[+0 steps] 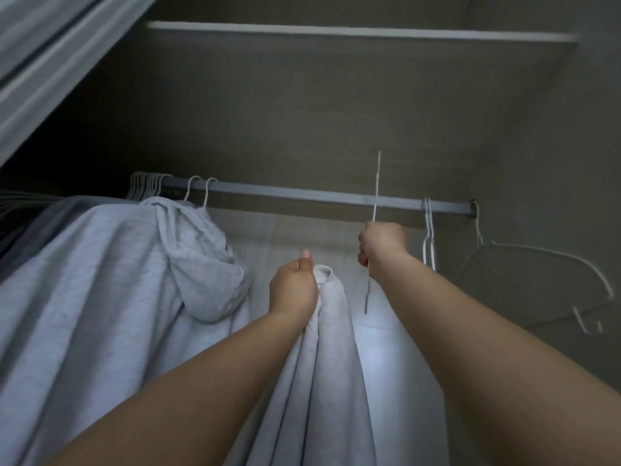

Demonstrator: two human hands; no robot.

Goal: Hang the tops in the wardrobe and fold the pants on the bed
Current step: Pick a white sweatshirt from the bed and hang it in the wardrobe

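My left hand has its grip clenched around the top end of a pale grey top, bunched into long folds that hang straight down between my forearms; the thumb sticks up beside the fabric. My right hand is a closed fist gripping a thin white wire hanger, seen edge-on, its upper end poking up past the rail and its lower end sticking out below my fist. Hanger is in front of the rail; can't tell if it touches it. The top is just left of the hanger, below the rail, inside the wardrobe. On the rail to the left: a light grey hoodie on a hanger, hood flopped forward, just beside my left hand, with a bunch of empty hangers behind it and darker clothes at the far left edge. On the rail to the right: two thin white hangers close together, then another hanger at the rail's end by the side wall. A shelf runs across above.
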